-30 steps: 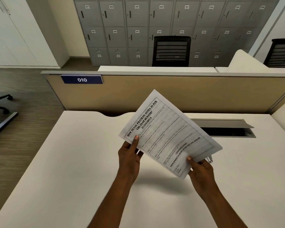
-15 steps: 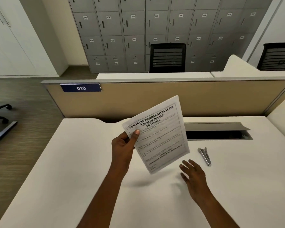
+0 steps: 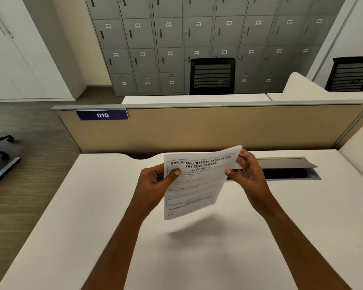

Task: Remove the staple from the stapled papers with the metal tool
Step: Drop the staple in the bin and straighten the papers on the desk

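The stapled papers (image 3: pixel 194 185) hung between both hands above the worktop (image 3: pixel 88 216): left hand (image 3: pixel 155 185) pinching one edge, right hand (image 3: pixel 247 174) curled round the top corner. No metal tool showed; steadying the stapled corner flat probably mattered first.

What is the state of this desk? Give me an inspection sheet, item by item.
Surface: white desk; the papers are held above it.
Job's things: stapled papers in both hands, printed side towards the camera; staple too small to tell; metal tool not seen.
Clutter: nothing seen.
Hands: left hand grips the papers' left edge, thumb on the front; right hand pinches the upper right edge.
Cables: nothing seen; cable hatch in the desk stands open.
Surroundings: beige partition with a 010 sign; grey lockers; black chair behind.
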Available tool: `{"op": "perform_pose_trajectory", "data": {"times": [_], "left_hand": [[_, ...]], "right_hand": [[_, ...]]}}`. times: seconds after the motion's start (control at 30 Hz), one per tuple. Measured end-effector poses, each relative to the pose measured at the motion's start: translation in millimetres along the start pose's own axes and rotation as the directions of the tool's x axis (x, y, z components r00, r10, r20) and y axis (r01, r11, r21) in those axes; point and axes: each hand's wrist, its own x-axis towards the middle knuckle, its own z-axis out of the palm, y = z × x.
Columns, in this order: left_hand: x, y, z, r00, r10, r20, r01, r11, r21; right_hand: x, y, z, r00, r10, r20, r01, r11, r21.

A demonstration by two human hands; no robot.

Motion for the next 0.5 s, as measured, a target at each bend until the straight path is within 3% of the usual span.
{"op": "perform_pose_trajectory", "data": {"times": [0.17,0.5], "left_hand": [[-4.1,-7.1,-2.6,1.000,0.003,-0.029,-0.003,1.000,-0.005],[-13.3,-38.5,2.7,0.974,-0.021,-0.224,0.004,0.997,-0.080]], "right_hand": [[-6.0,11.1,9.3,0.999,-0.034,-0.009,0.035,0.991,0.128],[-22.8,32.6,29.9,0.992,-0.045,-0.121,0.054,0.996,0.071]]}}
